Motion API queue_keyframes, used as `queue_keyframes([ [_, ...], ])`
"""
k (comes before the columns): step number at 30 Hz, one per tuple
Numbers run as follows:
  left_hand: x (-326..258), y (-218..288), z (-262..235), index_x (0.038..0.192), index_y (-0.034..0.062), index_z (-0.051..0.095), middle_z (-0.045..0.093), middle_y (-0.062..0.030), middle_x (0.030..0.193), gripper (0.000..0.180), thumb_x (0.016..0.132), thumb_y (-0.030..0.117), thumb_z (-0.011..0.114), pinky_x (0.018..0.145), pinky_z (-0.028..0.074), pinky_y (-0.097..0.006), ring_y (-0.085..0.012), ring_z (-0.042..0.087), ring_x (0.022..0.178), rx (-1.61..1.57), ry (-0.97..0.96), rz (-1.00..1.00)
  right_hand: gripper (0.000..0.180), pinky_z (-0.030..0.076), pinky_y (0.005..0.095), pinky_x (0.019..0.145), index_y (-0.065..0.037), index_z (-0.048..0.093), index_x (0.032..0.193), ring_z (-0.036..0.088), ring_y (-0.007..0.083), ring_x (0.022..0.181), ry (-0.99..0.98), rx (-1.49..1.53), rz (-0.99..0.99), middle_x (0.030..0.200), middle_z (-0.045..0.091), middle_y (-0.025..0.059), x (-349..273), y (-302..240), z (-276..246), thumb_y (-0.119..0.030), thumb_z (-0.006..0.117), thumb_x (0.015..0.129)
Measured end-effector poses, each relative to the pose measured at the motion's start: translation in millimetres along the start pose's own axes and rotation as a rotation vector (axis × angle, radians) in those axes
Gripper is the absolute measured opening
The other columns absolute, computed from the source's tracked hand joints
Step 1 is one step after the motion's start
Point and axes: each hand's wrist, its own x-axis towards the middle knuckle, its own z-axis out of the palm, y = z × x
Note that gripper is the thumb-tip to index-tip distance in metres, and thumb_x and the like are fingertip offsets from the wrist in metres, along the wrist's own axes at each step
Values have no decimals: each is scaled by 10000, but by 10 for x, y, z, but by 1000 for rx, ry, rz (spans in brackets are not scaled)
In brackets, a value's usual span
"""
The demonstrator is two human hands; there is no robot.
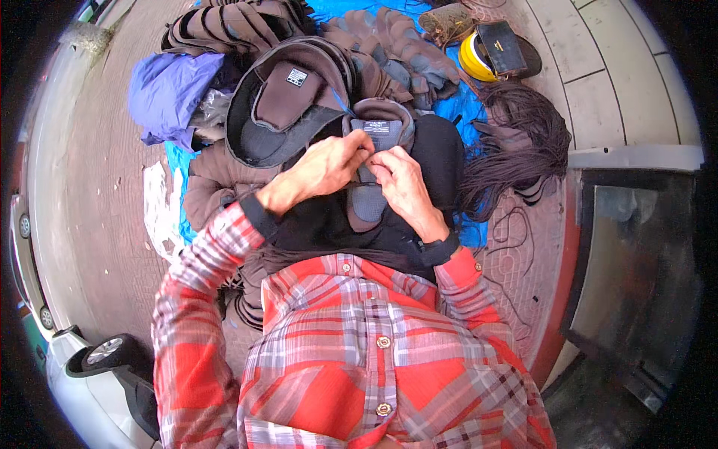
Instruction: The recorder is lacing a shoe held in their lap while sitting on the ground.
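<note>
A grey-brown shoe upper (366, 207), with a grey label inside its tongue, rests across my black-clad lap. Over its middle, my left hand (329, 166) and my right hand (404, 183) meet with fingertips pinched close together. Both hands are closed; whatever lies between the fingers is too small and covered to make out. Just left of it, a larger-looking dark brown upper (292, 101) lies with its opening facing up and a white label showing inside. A thin blue strand (341, 102) runs between the two uppers.
Stacked brown uppers (232, 30) and a spread pile of more (393, 49) lie beyond. A bundle of brown laces (523, 142) sits right on a blue tarp (467, 105), near a yellow round object (473, 60) and a black box (501, 46). A purple bag (168, 93) is at left.
</note>
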Motion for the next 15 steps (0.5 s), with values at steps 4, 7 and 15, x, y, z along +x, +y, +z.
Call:
queue_keyframes([
  [4,-252,36,65,1158,43,467,607,-122,786,243,920,85,455,670,459,-340,-196,567,705,-418,281,-173,48,457,234,453,-16,549,887,552,131,596,-68,314,348,833,555,78,-57,-216,-129,-47,512,887],
  [7,-381,2,195,1032,31,539,605,-158,795,145,900,68,491,661,461,-335,-253,578,718,-189,369,-192,72,420,205,430,-29,533,899,520,70,573,-50,608,278,733,564,39,34,-276,-274,-99,524,915],
  [15,-549,1,651,934,-2,610,630,-227,804,137,834,83,571,649,502,-391,-365,637,750,-80,482,-381,119,447,310,545,-27,601,859,554,174,571,-118,19,85,686,589,84,117,-64,27,-140,568,843],
])
